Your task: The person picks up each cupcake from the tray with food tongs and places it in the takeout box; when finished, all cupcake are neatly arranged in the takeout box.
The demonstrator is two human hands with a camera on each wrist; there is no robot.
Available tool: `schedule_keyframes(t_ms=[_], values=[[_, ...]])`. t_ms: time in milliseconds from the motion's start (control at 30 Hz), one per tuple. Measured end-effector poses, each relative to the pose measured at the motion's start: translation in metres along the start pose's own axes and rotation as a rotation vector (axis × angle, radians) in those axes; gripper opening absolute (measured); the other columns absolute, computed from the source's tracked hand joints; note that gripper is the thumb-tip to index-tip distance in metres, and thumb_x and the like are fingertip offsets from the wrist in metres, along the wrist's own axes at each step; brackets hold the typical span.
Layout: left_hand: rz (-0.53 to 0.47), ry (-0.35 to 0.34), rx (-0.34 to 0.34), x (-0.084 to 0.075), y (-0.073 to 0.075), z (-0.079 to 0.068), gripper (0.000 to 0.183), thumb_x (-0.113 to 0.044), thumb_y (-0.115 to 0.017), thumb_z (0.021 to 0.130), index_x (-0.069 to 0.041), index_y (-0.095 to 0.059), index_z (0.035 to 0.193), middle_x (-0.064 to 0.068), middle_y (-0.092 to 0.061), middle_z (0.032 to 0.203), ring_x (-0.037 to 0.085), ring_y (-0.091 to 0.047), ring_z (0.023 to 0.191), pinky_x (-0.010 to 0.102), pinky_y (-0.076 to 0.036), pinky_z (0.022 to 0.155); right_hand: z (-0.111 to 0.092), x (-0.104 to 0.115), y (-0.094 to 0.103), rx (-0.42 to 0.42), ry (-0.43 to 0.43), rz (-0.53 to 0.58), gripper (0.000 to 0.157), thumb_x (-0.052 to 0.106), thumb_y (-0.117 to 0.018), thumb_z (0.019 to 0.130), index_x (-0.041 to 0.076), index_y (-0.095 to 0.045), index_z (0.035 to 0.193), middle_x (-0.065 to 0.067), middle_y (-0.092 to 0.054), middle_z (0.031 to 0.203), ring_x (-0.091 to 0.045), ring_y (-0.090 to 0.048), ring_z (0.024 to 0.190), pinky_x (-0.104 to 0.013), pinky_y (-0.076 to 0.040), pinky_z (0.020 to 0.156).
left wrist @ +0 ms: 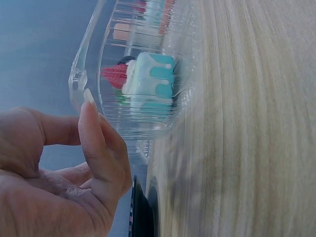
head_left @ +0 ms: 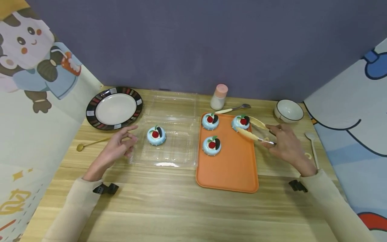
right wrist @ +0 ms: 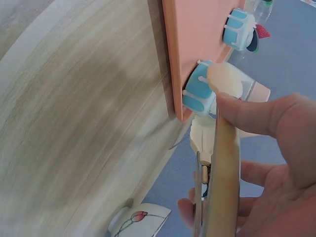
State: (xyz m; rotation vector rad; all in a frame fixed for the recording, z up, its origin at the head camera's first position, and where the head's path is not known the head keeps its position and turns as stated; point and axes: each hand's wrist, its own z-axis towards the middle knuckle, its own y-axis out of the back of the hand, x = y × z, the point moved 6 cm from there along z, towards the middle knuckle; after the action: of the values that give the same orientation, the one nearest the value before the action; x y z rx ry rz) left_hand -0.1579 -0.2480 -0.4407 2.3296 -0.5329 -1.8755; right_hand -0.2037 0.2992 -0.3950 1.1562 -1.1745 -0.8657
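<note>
My right hand (head_left: 285, 144) grips cream-tipped tongs (head_left: 248, 134) from the right of the orange tray (head_left: 232, 174). The tong tips stand on either side of a light blue toy cake (head_left: 236, 125) in the tray's far right corner. Two similar cakes, one far left (head_left: 207, 125) and one nearer (head_left: 208, 150), sit along the tray's left side. My left hand (head_left: 121, 143) holds nothing, its fingers loosely bent at the left edge of a clear plastic box (head_left: 166, 164). In the left wrist view a fingertip is right by the box's rim. Inside it is another blue cake (head_left: 156, 141).
A dark-rimmed plate (head_left: 104, 124) lies behind my left hand, with a gold spoon (head_left: 93, 143) in front. Behind the tray are a pink-capped shaker (head_left: 218, 101) and a fork (head_left: 231, 109). A white bowl (head_left: 288, 111) and a pale spoon (head_left: 313, 148) lie at the right.
</note>
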Motion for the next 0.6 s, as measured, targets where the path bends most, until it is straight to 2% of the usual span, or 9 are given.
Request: schedule_keyframes(t_ms=[167,400,600], values=[[0.007,-0.008,0.006,0.001,-0.001,0.001,0.059,-0.010,-0.052,0.100,-0.012,-0.028,0.154,0.020,-0.050,0.111,0.015,-0.058,0.068,0.028,-0.056,0.051,-0.001,-0.001,-0.003,0.002,-0.012,0.003,0.068,0.035,-0.076,0.085,0.006,-0.050,0.141,-0.030,-0.047,0.130,-0.048,-0.047,0.109,-0.054,-0.047,0.060],[0.012,-0.004,-0.001,0.001,0.000,0.001,0.060,-0.011,-0.052,0.100,-0.012,-0.027,0.155,0.019,-0.050,0.111,0.015,-0.059,0.070,0.029,-0.058,0.052,-0.008,0.012,-0.003,0.026,0.028,-0.003,0.068,0.034,-0.076,0.085,0.009,-0.050,0.142,-0.024,-0.050,0.126,-0.042,-0.049,0.102,-0.039,-0.044,0.052],[0.019,-0.004,-0.001,0.002,0.001,0.001,0.059,-0.011,-0.051,0.101,-0.012,-0.027,0.155,0.020,-0.050,0.112,0.014,-0.058,0.069,0.028,-0.057,0.052,-0.018,0.024,-0.006,0.046,0.045,-0.033,0.070,0.035,-0.076,0.084,0.013,-0.048,0.144,-0.023,-0.049,0.131,-0.044,-0.049,0.109,-0.044,-0.047,0.052]])
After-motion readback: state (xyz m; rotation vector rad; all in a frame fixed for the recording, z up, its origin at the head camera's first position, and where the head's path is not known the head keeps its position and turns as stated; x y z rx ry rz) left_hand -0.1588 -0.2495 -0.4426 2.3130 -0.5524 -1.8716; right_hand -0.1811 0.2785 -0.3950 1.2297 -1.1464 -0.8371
